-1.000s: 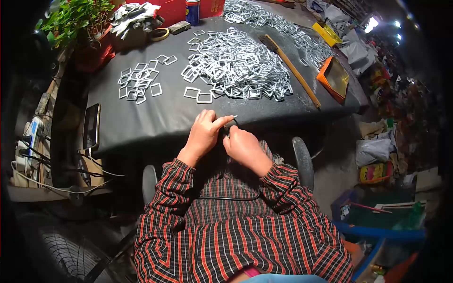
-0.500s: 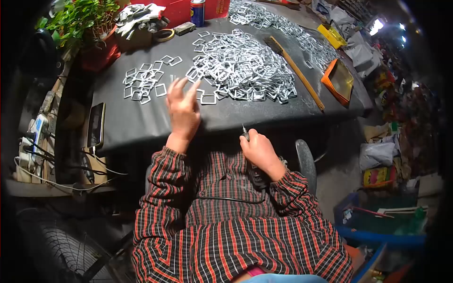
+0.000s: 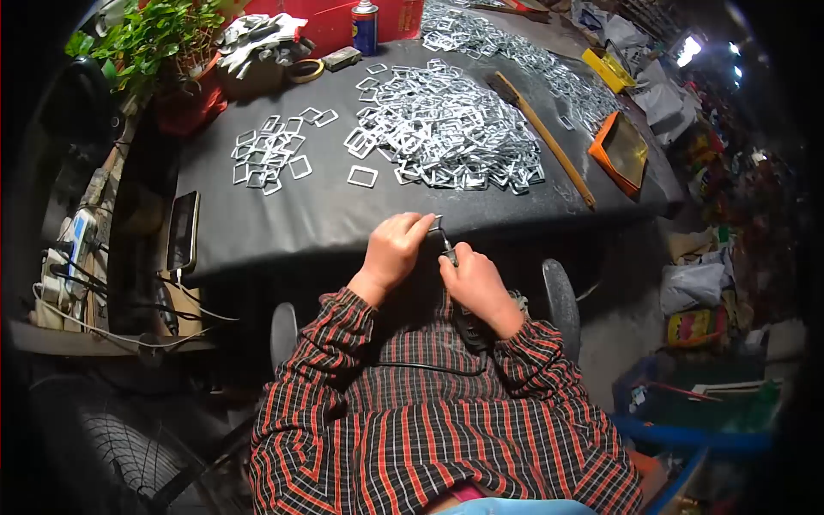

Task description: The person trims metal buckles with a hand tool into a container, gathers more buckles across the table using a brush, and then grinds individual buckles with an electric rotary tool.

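Note:
Near the table's front edge, my left hand (image 3: 395,251) pinches a small metal frame (image 3: 436,225), mostly hidden by the fingers. My right hand (image 3: 477,283) is wrapped round a dark rotary tool (image 3: 468,328) with a black cord. The tool's thin tip (image 3: 445,241) points up at the held frame, close to or touching it; I cannot tell which. Beyond my hands lies a large heap of metal frames (image 3: 451,129). A smaller group of frames (image 3: 268,153) lies to the left, and a single frame (image 3: 362,177) sits in front of the heap.
A wooden-handled brush (image 3: 549,142) lies right of the heap, beside an orange container (image 3: 620,154) and a yellow tray (image 3: 608,70). A phone (image 3: 183,232) rests at the left edge. A blue can (image 3: 365,29), tape roll (image 3: 305,70), gloves (image 3: 257,39) and plant (image 3: 159,43) stand behind.
My left hand went out to the frames near the heap and came back with one to the tool's tip. One of the two frames in front of the heap is gone.

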The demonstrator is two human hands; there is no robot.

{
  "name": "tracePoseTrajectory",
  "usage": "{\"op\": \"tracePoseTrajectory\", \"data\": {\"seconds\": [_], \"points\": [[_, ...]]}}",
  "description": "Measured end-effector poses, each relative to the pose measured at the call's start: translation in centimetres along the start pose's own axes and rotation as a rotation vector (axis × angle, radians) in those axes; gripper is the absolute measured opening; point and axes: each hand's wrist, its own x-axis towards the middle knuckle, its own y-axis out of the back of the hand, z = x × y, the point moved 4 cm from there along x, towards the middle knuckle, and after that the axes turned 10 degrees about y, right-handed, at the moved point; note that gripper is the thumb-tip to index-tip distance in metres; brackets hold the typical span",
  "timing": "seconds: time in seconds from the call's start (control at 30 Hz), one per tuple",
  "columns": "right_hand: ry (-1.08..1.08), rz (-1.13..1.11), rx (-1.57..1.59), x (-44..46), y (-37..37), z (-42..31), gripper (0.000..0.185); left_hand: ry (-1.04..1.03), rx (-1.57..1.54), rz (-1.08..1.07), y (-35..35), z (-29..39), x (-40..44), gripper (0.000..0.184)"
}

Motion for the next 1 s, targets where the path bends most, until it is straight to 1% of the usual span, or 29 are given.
{"op": "tracePoseTrajectory", "data": {"seconds": [0.07,0.17,0.5,0.7,0.83,0.93,1.0], "points": [[-0.006,-0.004,-0.014,0.5,0.3,-0.3,0.032,-0.053,-0.039,0.013,0.1,0.6,0.3,0.039],[-0.004,-0.049,-0.026,0.7,0.1,-0.7,0.033,-0.028,0.070,-0.101,0.7,0.4,-0.3,0.043],[0.012,-0.053,-0.095,2.2,-1.5,1.0,0.035,-0.007,0.046,-0.125,0.9,0.4,-0.2,0.041],[-0.005,0.000,-0.076,2.0,0.0,-0.4,0.034,0.000,0.031,-0.144,1.1,0.3,-0.1,0.041],[0.031,-0.026,-0.087,1.8,-0.3,-1.6,0.034,0.020,0.018,-0.156,1.2,0.2,0.0,0.042],[0.042,-0.100,-0.092,1.7,-0.9,-3.0,0.034,0.021,0.001,-0.152,1.3,0.2,0.1,0.042],[0.029,-0.126,-0.092,1.7,-1.8,-2.7,0.034,0.018,-0.010,-0.151,1.3,0.3,0.1,0.042]]}}
